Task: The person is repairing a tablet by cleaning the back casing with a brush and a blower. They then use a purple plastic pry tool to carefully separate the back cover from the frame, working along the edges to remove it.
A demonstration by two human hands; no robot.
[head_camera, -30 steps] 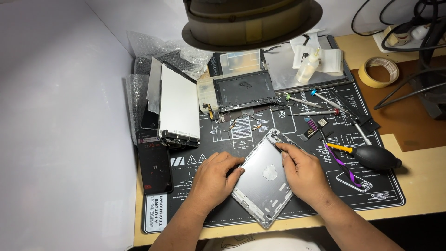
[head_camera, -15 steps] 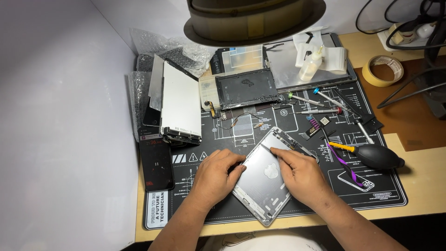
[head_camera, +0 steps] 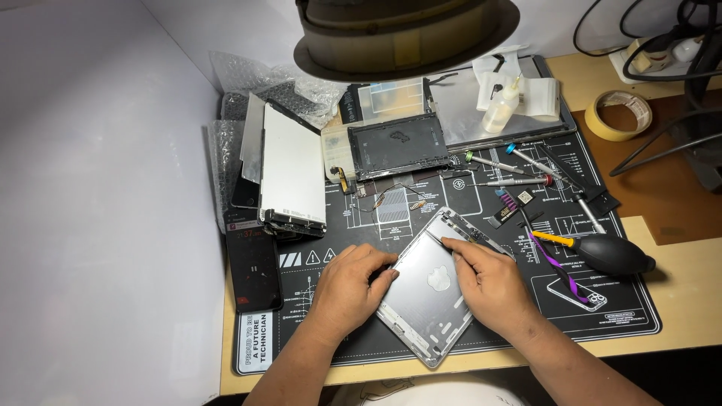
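Hands pin the silver tablet shell (head_camera: 429,301) flat at the mat's (head_camera: 361,346) near edge, left hand (head_camera: 350,282) steadying its side, fingers resting unclenched, while right hand (head_camera: 489,282) presses fingertips along its upper rim (screwdrivers (head_camera: 511,167) lie beyond).

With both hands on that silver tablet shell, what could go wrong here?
The silver tablet shell lies tilted near the black mat's front edge; a push from the left hand might slide it off. The right hand presses by the open top edge, where small parts could bend. Loose screwdrivers nearby could roll.
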